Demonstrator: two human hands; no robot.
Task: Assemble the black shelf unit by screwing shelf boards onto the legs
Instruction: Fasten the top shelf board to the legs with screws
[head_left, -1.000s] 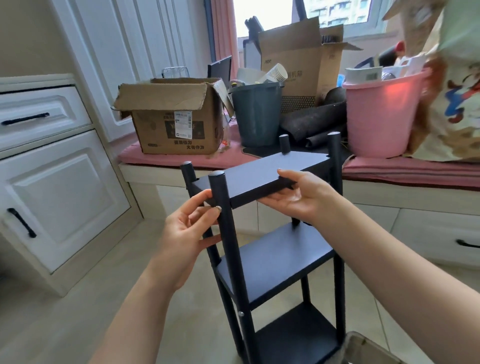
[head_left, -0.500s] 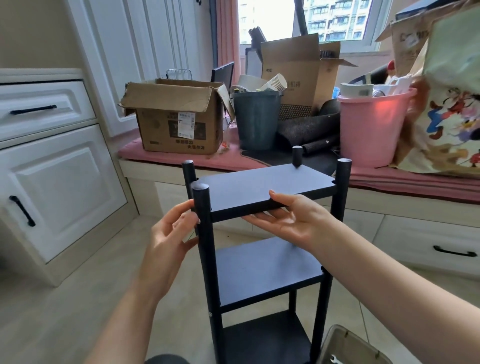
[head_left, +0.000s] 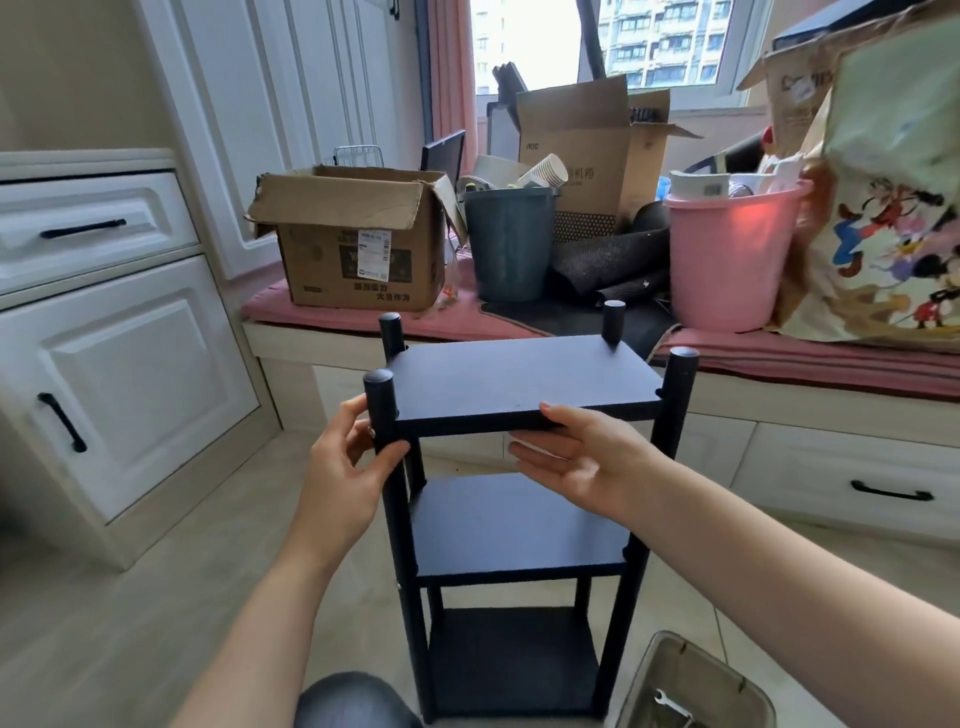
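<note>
While the black shelf unit (head_left: 511, 525) stands upright on the tiled floor (head_left: 156, 597) in front of the window seat (head_left: 779, 364), both hands are at its top level. The left hand (head_left: 345, 478) wraps the near left leg (head_left: 387, 441) just under the top shelf board (head_left: 519, 382), thumb across the front of the post and the fingers (head_left: 347, 415) curled behind it. The right hand (head_left: 582, 457) lies palm-up beneath the near edge of that board, its fingers straight and close together under the wood and the thumb resting on the edge above. The board sits between four round-topped legs, level or nearly so; two more boards are fixed below it, middle (head_left: 519, 525) and bottom (head_left: 511, 660). A metal tray (head_left: 644, 680) on the floor at the lower right holds a small wrench (head_left: 670, 704). On the window seat stand an open cardboard box (head_left: 358, 244), a dark grey bin (head_left: 509, 241) and a pink bucket (head_left: 727, 260). White cabinets (head_left: 114, 364) line the left.
</note>
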